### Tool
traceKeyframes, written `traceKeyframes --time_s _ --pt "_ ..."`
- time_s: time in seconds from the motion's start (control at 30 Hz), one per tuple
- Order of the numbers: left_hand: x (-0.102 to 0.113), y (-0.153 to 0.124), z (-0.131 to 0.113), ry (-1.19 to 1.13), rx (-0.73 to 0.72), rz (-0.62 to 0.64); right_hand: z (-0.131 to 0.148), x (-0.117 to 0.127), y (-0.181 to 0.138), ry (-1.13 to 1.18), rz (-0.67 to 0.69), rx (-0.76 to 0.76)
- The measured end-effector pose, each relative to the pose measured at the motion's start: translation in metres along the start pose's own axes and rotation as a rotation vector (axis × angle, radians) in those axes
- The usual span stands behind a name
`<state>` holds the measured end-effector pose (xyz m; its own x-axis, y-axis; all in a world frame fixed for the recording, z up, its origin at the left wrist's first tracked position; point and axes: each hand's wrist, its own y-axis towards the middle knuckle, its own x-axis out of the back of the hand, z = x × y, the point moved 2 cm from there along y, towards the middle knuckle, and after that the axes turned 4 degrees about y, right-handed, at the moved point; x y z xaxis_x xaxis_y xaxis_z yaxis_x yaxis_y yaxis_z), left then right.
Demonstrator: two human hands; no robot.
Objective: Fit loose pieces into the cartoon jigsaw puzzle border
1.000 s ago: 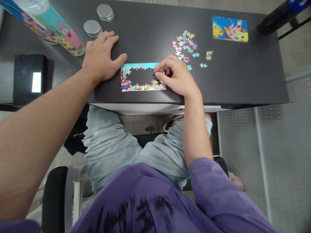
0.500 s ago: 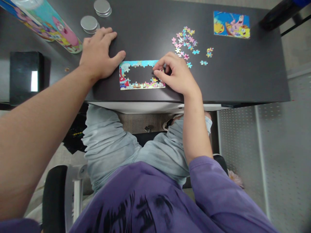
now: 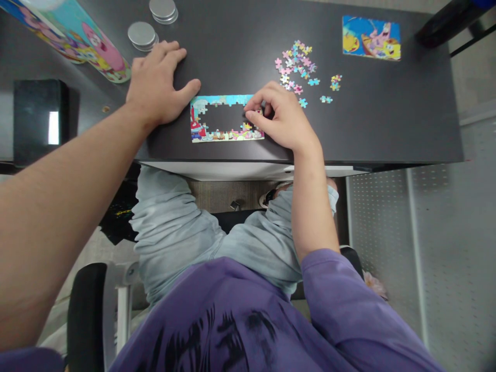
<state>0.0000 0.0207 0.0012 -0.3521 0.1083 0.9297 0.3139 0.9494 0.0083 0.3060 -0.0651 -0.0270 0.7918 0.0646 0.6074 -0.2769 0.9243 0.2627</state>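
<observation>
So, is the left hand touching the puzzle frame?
Cannot tell. In the head view the left hand lies flat on the table; its thumb reaches the puzzle frame corner, contact unclear.

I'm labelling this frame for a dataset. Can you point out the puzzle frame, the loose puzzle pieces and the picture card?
puzzle frame [image 3: 220,136]: head view, on its bottom edge strip.
loose puzzle pieces [image 3: 295,66]: head view, middle of the pile.
picture card [image 3: 371,37]: head view, centre of its face.

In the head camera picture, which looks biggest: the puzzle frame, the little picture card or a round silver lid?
1. Puzzle frame
2. Picture card
3. Silver lid

The lid sits farther away, so it may look smaller.
</observation>
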Motion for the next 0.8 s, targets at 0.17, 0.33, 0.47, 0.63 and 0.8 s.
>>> traceKeyframes --time_s 0.17,0.33,0.47,0.63,0.8 --pt "-0.0009 0.0004 -0.0006 0.04 0.006 0.007 -0.0008 -0.0001 0.0005 -0.002 0.0 -0.006" --pt "0.0008 -0.0001 -0.0031 0.019 0.015 0.013 -0.0018 -0.0003 0.0008 -0.009 -0.002 -0.003" --pt "0.0018 -0.0005 -0.0028 0.043 0.014 0.019 -0.0018 0.0001 0.0004 -0.005 0.0 -0.001" --pt "-0.0002 0.0007 -0.0003 0.06 0.012 0.018 -0.0005 0.0006 -0.0004 -0.002 0.001 -0.005" --pt "0.0011 0.0002 -0.0017 0.056 0.014 0.026 -0.0007 0.0 -0.0002 0.0 0.001 -0.008"
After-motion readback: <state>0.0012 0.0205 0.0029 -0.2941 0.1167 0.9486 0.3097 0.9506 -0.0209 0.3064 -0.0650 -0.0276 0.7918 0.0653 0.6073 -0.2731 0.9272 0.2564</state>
